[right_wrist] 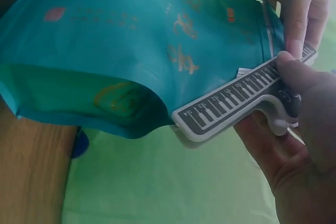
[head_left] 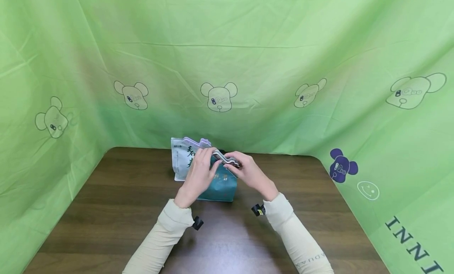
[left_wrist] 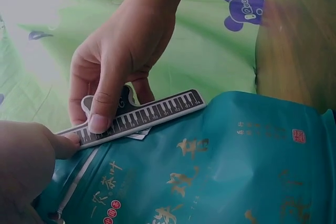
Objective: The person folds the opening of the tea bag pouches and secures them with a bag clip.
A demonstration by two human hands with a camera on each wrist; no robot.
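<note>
A teal tea bag (head_left: 220, 189) with gold lettering sits on the table, tipped in the wrist views. Along its folded top lies a grey-and-white bag clip (right_wrist: 236, 98) printed with a piano-key pattern. My right hand (head_left: 250, 173) pinches the clip's handle, thumb in front and fingers behind. From the other side my left hand (head_left: 200, 171) pinches the bag's top, its thumb right at the clip's far end. Up close, the left wrist view shows the clip (left_wrist: 139, 119) crossing the teal bag (left_wrist: 226, 150).
Behind and left of the teal bag stands a white bag (head_left: 179, 159) with dark lettering, a purple clip (head_left: 198, 142) across its top. Brown wooden table (head_left: 124, 195) lies beneath. A green patterned curtain (head_left: 262, 120) encloses the back and sides.
</note>
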